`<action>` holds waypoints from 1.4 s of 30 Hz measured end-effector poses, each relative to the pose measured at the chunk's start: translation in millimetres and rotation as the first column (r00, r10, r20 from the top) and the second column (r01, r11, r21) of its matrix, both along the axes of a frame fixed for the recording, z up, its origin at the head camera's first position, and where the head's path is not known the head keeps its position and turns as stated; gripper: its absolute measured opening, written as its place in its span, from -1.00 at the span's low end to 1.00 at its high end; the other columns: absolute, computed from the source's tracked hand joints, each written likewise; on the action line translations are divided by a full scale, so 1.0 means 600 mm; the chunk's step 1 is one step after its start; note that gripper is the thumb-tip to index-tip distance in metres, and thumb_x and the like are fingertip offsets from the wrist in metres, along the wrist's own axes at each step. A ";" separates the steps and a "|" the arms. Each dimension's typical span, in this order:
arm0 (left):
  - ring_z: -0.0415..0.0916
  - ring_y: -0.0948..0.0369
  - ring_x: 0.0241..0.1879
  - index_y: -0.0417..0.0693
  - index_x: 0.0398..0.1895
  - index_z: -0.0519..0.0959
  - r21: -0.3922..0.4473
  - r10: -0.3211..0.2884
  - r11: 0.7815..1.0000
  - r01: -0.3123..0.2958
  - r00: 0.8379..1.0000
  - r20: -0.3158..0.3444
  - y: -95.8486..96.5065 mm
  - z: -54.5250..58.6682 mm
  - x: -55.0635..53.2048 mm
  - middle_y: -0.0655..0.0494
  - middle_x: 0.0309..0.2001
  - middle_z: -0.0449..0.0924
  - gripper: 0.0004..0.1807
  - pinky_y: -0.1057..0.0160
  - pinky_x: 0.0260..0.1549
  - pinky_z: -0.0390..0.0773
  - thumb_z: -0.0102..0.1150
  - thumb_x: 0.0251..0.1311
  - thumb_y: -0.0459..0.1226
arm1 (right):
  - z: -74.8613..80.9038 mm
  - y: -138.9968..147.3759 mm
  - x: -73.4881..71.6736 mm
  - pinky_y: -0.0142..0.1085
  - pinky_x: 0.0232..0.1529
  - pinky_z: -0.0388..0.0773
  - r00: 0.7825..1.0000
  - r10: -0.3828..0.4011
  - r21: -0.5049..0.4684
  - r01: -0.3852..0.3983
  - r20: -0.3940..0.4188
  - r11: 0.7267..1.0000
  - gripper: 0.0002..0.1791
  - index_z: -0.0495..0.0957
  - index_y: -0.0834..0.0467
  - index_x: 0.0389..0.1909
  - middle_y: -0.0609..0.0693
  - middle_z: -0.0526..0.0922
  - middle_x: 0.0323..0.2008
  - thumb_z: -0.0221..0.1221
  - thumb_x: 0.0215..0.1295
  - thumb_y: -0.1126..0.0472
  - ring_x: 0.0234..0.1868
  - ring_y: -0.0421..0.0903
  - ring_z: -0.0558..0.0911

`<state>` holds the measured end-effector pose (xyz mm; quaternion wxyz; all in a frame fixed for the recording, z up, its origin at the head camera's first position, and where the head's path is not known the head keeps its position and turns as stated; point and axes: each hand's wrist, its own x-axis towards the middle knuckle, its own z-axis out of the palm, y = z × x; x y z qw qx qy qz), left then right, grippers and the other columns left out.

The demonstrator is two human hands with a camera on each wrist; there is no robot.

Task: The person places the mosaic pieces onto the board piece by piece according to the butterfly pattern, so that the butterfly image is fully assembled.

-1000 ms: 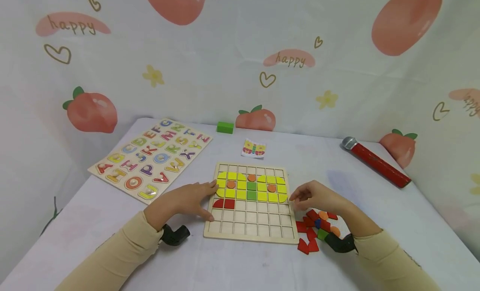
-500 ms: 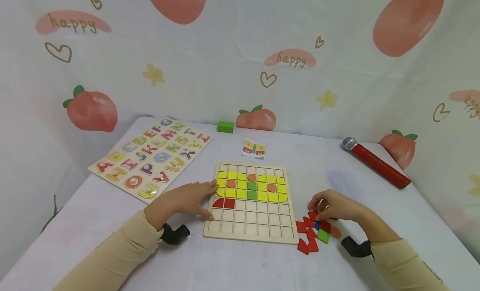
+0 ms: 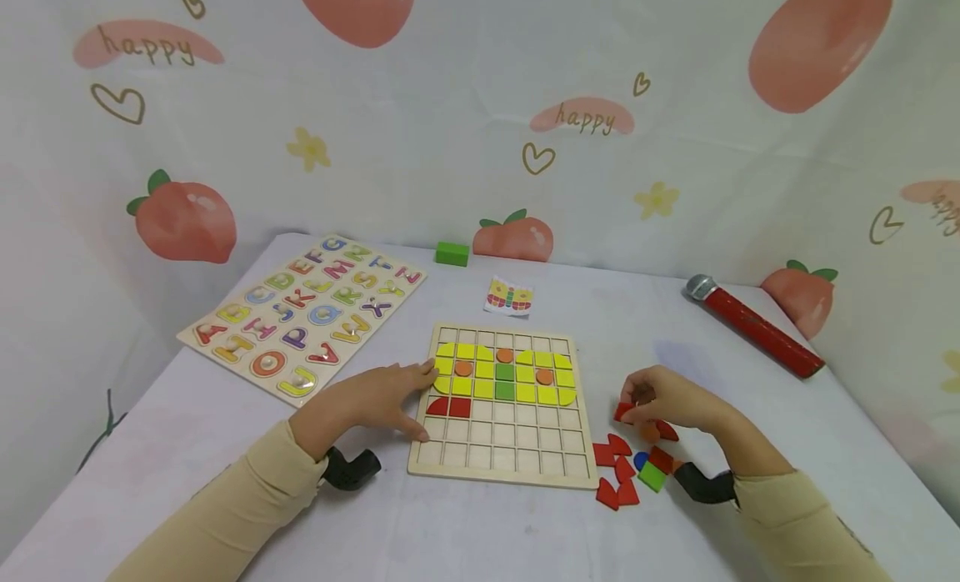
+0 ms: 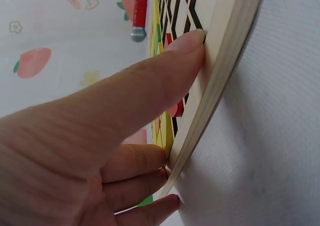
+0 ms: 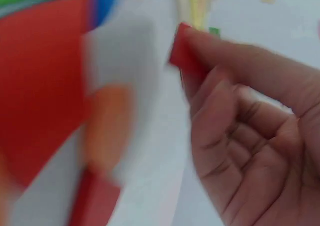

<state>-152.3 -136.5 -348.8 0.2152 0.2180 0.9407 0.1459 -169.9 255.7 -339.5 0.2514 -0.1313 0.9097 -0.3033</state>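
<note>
A wooden grid board [image 3: 517, 474] lies mid-table, with yellow, orange and green tiles in its upper rows and two red tiles [image 3: 459, 408] at the left of the row beneath. My left hand [image 3: 375, 398] rests on the board's left edge, its thumb [image 4: 187, 44] on the rim and its fingers spread along the side. To the right of the board, my right hand [image 3: 675, 396] pinches a red tile [image 5: 186, 49] between thumb and fingertips. Below that hand lies a loose pile of red, orange, blue and green tiles, with a green tile [image 3: 652, 477] at its near side.
Behind the board lies a small butterfly picture card [image 3: 509, 297]. An alphabet peg board [image 3: 303, 315] covers the table's left side. A green block [image 3: 452, 253] stands at the back, and a red microphone [image 3: 757, 328] lies at the right.
My right hand has gone from the board's right edge to the loose tiles, and now holds a red tile. Some tiles in the pile have shifted. My left hand stays put.
</note>
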 end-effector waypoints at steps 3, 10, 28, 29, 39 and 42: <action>0.02 -0.12 0.41 -0.02 0.39 0.20 0.001 0.003 1.000 -0.003 1.000 0.000 0.000 0.001 0.000 0.03 0.46 0.03 -0.03 -0.11 0.35 0.10 0.39 -0.12 0.06 | 0.006 -0.027 -0.012 -0.35 -0.37 0.62 1.000 0.008 -0.080 -0.009 -0.019 0.997 -0.76 0.51 0.27 -0.25 0.03 0.59 -0.42 0.26 0.15 0.20 -0.46 -0.10 0.55; 0.01 -0.13 0.41 0.00 0.39 0.20 0.000 0.008 1.000 -0.008 1.000 0.013 0.002 0.002 0.000 0.06 0.47 0.01 -0.04 -0.11 0.35 0.10 0.38 -0.11 0.06 | 0.000 -0.132 -0.031 -0.32 -0.31 0.65 0.995 0.098 -0.177 -0.096 0.002 0.980 -0.80 0.51 0.30 -0.22 0.04 0.61 -0.38 0.21 0.20 0.26 -0.43 -0.15 0.57; 0.00 -0.17 0.40 -0.03 0.39 0.21 0.015 0.005 1.000 -0.005 1.000 0.011 0.003 0.003 0.002 0.04 0.47 0.00 -0.05 -0.10 0.36 0.08 0.38 -0.09 0.04 | -0.011 -0.255 -0.036 -0.39 -0.26 0.62 0.971 0.237 -0.197 -0.241 -0.043 0.950 -0.91 0.63 0.26 -0.35 0.01 0.63 -0.39 0.24 0.16 0.31 -0.45 -0.21 0.62; 0.00 -0.17 0.40 -0.03 0.39 0.20 0.016 0.005 1.000 -0.005 1.000 0.012 0.003 0.003 0.002 0.04 0.47 0.00 -0.05 -0.10 0.36 0.08 0.38 -0.09 0.04 | -0.010 -0.256 -0.035 -0.40 -0.25 0.61 0.968 0.243 -0.177 -0.250 -0.061 0.952 -0.91 0.64 0.24 -0.35 0.00 0.64 -0.38 0.25 0.15 0.29 -0.43 -0.22 0.61; 0.00 -0.16 0.41 -0.03 0.38 0.21 0.019 0.014 1.000 -0.014 1.000 0.014 0.002 0.002 0.002 0.04 0.46 0.01 -0.05 -0.11 0.36 0.08 0.39 -0.10 0.04 | -0.007 -0.220 -0.022 -0.42 -0.20 0.58 0.957 0.270 -0.171 -0.284 -0.101 0.943 -0.86 0.65 0.20 -0.31 -0.03 0.68 -0.31 0.28 0.13 0.24 -0.31 -0.22 0.62; 0.00 -0.14 0.41 -0.03 0.38 0.22 0.016 0.018 1.000 -0.018 1.000 0.010 0.001 0.003 0.003 0.04 0.46 0.02 -0.05 -0.10 0.36 0.08 0.39 -0.11 0.04 | -0.008 -0.197 -0.015 -0.41 -0.18 0.58 0.965 0.245 -0.168 -0.257 -0.090 0.952 -0.85 0.65 0.17 -0.29 -0.04 0.68 -0.31 0.29 0.12 0.22 -0.30 -0.21 0.61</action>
